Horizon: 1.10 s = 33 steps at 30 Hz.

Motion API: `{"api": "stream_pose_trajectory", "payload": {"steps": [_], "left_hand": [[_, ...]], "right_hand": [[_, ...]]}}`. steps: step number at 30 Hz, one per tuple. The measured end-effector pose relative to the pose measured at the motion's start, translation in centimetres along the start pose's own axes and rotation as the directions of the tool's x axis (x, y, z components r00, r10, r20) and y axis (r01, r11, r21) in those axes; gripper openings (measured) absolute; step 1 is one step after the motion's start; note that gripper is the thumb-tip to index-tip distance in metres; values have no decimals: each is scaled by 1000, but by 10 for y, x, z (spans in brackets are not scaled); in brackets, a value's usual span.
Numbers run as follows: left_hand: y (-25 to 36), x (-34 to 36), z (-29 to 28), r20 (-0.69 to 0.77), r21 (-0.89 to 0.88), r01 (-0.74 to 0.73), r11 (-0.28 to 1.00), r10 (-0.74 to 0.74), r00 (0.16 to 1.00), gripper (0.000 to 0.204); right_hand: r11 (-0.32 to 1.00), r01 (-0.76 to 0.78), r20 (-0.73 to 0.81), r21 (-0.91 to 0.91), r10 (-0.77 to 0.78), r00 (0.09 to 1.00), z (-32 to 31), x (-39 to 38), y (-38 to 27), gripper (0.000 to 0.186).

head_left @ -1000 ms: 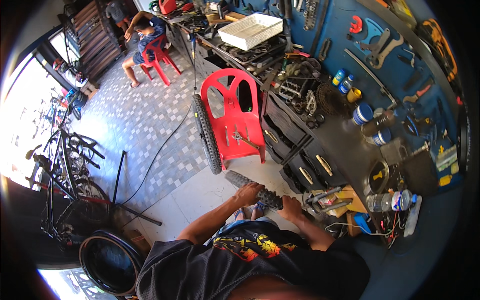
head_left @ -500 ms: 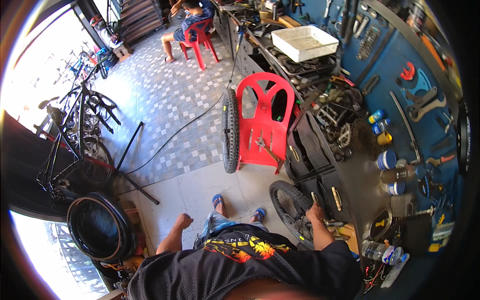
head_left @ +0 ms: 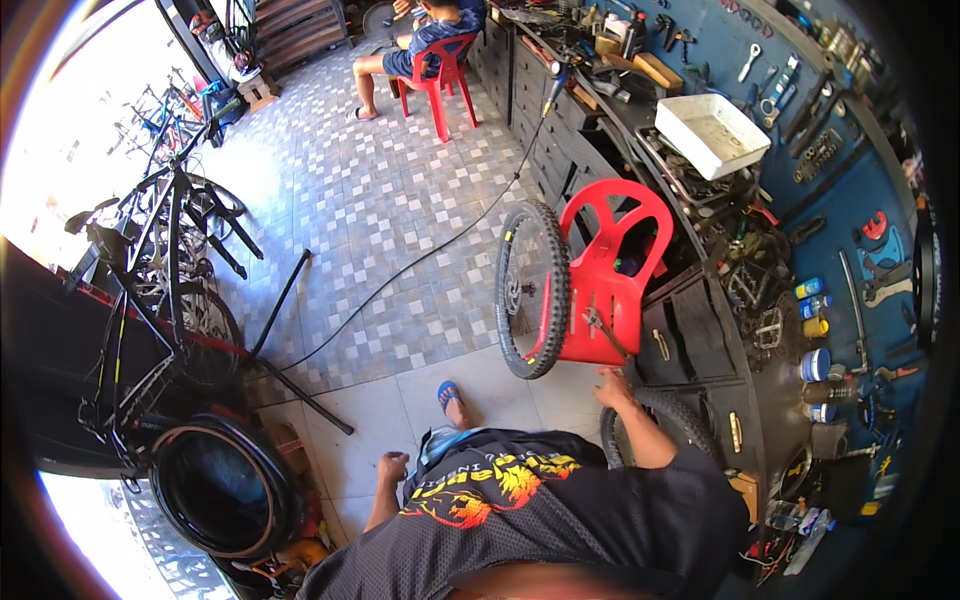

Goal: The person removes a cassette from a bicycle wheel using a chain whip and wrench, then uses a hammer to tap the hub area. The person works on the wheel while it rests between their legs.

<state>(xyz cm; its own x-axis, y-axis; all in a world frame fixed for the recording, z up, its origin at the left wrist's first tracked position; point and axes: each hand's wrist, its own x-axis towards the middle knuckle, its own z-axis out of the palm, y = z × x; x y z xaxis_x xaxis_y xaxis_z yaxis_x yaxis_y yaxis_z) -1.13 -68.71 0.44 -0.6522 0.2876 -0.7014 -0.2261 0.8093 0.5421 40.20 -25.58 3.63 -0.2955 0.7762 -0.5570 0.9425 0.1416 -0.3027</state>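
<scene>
My right hand (head_left: 612, 387) reaches forward with its fingers stretched out, beside the front edge of a red plastic chair (head_left: 612, 290). On the seat lies an adjustable wrench (head_left: 606, 330), its handle end close to my fingers; nothing shows in that hand. A bicycle wheel (head_left: 560, 300) with a knobbly tyre stands upright against the chair's left side. Below my right forearm a second bicycle wheel (head_left: 685, 415) leans by the dark drawers, partly hidden by the arm. My left hand (head_left: 393, 466) hangs low at my left side, fingers curled, with nothing visible in it.
A workbench with dark drawers (head_left: 700, 325) runs along the right, bearing a white tray (head_left: 712, 135) and parts. A hose (head_left: 420, 258) crosses the tiled floor. Bicycles (head_left: 175, 260) and stacked tyres (head_left: 290, 490) stand left. Another person (head_left: 425, 45) sits on a red chair farther off.
My right hand has left the second wheel at the drawers and moved forward to the chair's front edge. The view has shifted, and the upright wheel and chair appear farther right.
</scene>
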Motion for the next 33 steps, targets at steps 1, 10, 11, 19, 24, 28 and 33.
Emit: {"api": "stream_pose_trajectory", "payload": {"steps": [1,10,11,19,24,28,33], "left_hand": [[11,17,-15,-56,-81,90,993,-95,994,33],[138,175,-103,-128,252,-162,954,199,971,37],[159,191,-98,-86,237,-234,943,261,962,37],[400,320,-14,342,300,-560,772,461,819,46],[595,381,43,583,293,-780,553,543,604,45],[737,417,88,602,208,-908,364,684,412,44],[893,434,176,677,101,-958,268,687,263,40]], "right_hand": [[998,60,69,-2,-60,996,5,9,-30,64],[973,212,175,90,-225,958,-38,88,-182,52],[977,193,174,92,-206,963,-44,99,-184,54],[999,-26,236,22,20,972,-56,221,-207,57],[983,4,165,182,-35,986,-112,311,-259,55],[917,-41,8,397,41,999,-182,339,-279,48],[748,-57,-274,661,311,910,-220,311,-268,44]]}}
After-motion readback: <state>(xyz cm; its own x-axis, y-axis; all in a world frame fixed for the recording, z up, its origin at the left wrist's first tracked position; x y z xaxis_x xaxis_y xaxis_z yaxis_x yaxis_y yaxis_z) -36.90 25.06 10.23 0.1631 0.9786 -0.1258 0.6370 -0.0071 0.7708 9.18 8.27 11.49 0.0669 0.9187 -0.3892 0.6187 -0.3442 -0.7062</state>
